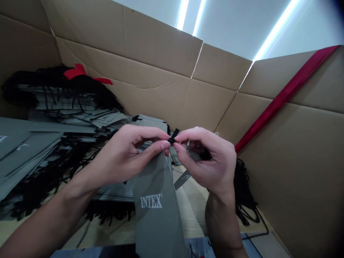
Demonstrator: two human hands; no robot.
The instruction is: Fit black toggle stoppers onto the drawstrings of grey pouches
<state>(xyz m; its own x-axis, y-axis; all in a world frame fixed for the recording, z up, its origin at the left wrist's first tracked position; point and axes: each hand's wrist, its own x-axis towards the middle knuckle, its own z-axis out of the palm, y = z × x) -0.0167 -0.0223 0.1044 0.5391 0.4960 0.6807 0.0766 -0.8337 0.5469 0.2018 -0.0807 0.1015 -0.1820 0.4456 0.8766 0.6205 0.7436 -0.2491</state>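
Note:
My left hand point(139, 147) and my right hand point(206, 154) meet in the middle of the head view, fingertips almost touching. Between them is a short black cord point(174, 136), pinched by thumb and forefinger on either side, its end sticking up. From below my left fingers hangs a grey fabric pouch point(157, 225) with white INTEX lettering. The pouch's top edge is partly covered by my left hand. Inside my right palm there is something dark that I cannot make out.
Stacks of grey pouches point(16, 154) with black cords lie at the left. A heap of black cords point(244, 190) is at the right on the pale tabletop point(193, 215). Cardboard walls point(150, 79) enclose the back and right; a red strap point(285, 93) runs down the right one.

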